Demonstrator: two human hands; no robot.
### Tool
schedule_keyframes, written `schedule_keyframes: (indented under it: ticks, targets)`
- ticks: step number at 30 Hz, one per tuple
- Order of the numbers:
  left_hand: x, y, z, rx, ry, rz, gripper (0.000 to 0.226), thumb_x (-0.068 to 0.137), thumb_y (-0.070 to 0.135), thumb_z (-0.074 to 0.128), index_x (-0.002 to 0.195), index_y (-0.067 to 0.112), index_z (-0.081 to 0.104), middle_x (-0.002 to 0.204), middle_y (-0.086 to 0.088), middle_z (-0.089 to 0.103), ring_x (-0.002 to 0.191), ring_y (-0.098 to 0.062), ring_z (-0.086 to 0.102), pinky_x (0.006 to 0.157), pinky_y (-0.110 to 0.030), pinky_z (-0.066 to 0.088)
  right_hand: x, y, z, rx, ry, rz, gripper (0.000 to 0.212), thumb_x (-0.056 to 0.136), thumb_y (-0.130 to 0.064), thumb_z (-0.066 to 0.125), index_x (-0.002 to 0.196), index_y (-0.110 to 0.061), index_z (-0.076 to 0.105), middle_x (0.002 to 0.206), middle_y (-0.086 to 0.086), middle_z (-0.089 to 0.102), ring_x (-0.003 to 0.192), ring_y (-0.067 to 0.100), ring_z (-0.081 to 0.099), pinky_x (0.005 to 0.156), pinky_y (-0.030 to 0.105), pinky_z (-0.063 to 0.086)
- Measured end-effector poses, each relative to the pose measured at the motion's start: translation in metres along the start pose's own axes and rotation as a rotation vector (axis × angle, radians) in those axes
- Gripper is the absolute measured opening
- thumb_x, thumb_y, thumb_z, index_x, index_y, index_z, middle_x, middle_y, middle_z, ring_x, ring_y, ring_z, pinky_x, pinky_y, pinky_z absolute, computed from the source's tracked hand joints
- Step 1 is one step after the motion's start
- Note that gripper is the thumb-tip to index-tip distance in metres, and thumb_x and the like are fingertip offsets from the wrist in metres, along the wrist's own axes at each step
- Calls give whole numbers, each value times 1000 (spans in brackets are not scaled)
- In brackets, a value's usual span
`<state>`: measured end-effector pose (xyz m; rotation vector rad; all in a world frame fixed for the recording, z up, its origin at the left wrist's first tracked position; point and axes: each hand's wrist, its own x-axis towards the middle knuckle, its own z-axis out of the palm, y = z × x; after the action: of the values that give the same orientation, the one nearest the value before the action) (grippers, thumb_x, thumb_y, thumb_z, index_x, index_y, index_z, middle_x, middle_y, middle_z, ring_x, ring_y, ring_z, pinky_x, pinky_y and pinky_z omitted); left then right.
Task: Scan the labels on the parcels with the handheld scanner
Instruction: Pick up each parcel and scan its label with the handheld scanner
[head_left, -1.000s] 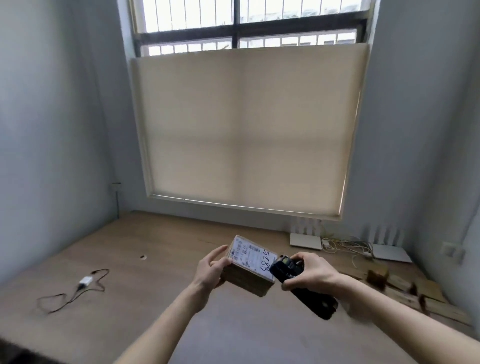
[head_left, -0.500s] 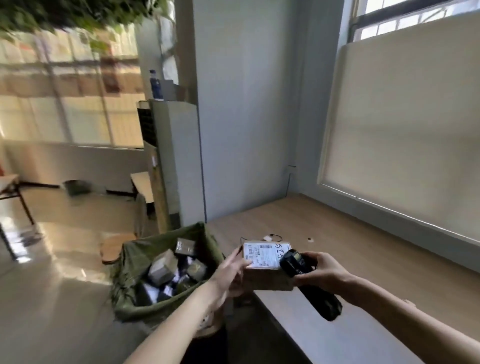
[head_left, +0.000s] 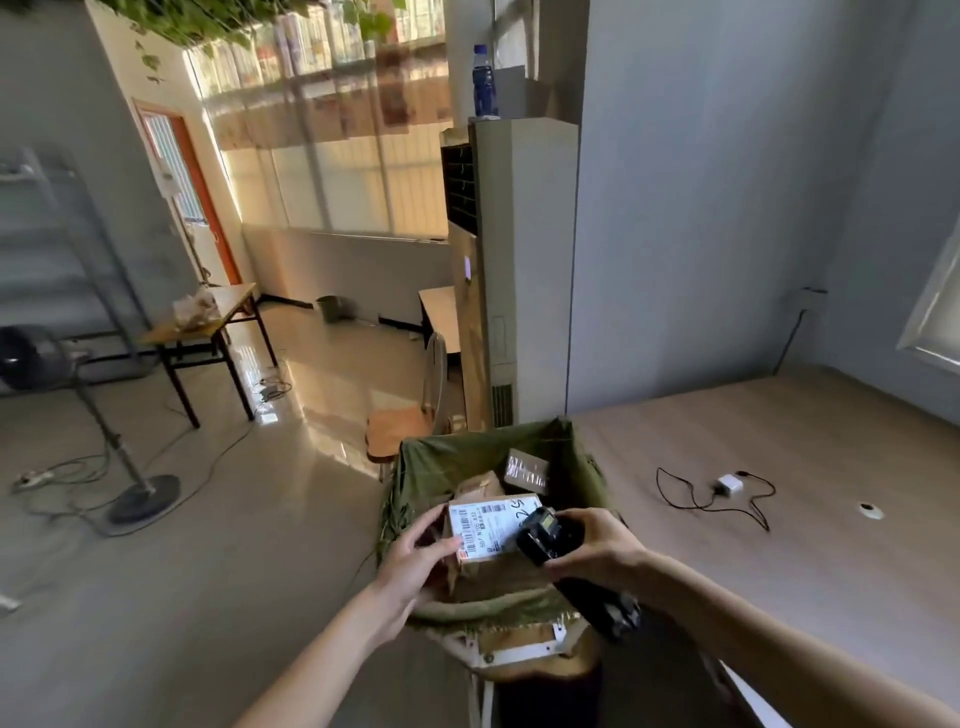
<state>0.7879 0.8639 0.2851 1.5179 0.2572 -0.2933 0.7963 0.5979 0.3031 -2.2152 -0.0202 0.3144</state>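
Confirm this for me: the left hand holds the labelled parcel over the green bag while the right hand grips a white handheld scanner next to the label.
One detail is wrong: the handheld scanner is black, not white, as the head view shows. The rest stands: the left hand holds the labelled parcel over the green bag, and the right hand grips the scanner next to the label.

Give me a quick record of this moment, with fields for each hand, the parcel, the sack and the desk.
left hand: left hand grips the parcel's left side
right hand: right hand holds the black scanner, its head at the label
parcel: cardboard parcel, label up, held over the sack
sack: open green sack with other parcels inside
desk: wooden desk carrying a white charger with black cable
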Motion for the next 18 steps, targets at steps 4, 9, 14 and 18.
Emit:
schedule_keyframes:
  ticks: [4, 9, 14, 18]
  targets:
    - [67, -4, -24, -32, 57, -70, 55, 90, 18, 74, 135, 44, 55, 120, 1, 71, 99, -11, 67, 94, -46, 54, 86, 3, 27, -21, -53, 10, 62, 49, -42, 91, 107, -29, 73, 93, -6, 77, 82, 6, 74, 79, 26, 63]
    - [138, -30, -49, -16, 91, -144, 61, 92, 24, 71, 144, 44, 46, 124, 2, 68, 106, -12, 60, 112, -59, 38, 168, 18, 61, -80, -81, 5, 70, 45, -52, 91, 109, -34, 70, 91, -14, 75, 84, -2, 70, 80, 23, 61]
    - [197, -61, -56, 5, 153, -224, 55, 94, 17, 68, 142, 38, 51, 101, 14, 64, 92, -3, 57, 98, -47, 43, 216, 50, 95, -147, -166, 67, 83, 52, -50, 92, 128, -33, 63, 99, -15, 69, 90, 1, 67, 76, 17, 56]
    - [236, -82, -55, 61, 158, -276, 49, 96, 17, 65, 140, 34, 53, 100, 15, 67, 89, -3, 59, 76, -33, 52, 242, 69, 108, -211, -141, 103, 86, 58, -49, 91, 136, -29, 60, 107, -13, 65, 100, 9, 66, 87, 28, 59]
